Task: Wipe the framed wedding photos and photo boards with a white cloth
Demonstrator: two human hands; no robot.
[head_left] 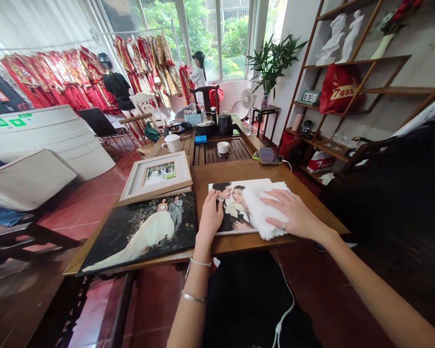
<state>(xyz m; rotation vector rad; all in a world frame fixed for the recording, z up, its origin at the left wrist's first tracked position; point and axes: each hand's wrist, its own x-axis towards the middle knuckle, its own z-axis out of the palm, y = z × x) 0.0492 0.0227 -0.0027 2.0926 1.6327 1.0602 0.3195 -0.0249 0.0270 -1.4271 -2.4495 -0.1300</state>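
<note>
A wedding photo panel (232, 212) lies flat at the near edge of the wooden table, showing a couple. My left hand (212, 212) grips its left edge, thumb over the picture. On the panel's right side my right hand (292, 212) presses a bunched white cloth (263, 210), fingers spread over it; the cloth covers that part of the picture. Left of my left hand lies a larger, dark wedding photo panel (130, 229) with a couple and a long white gown. Behind that rests a light-framed picture (134, 179), with another flat piece partly visible beneath.
Beyond the panels are a white lidded mug (172, 143), a small white cup (224, 147) on a slatted tea tray (206, 155) and a phone (268, 155) on a cable. Shelves (348, 63) stand to the right. Two people are near the clothes racks at the back.
</note>
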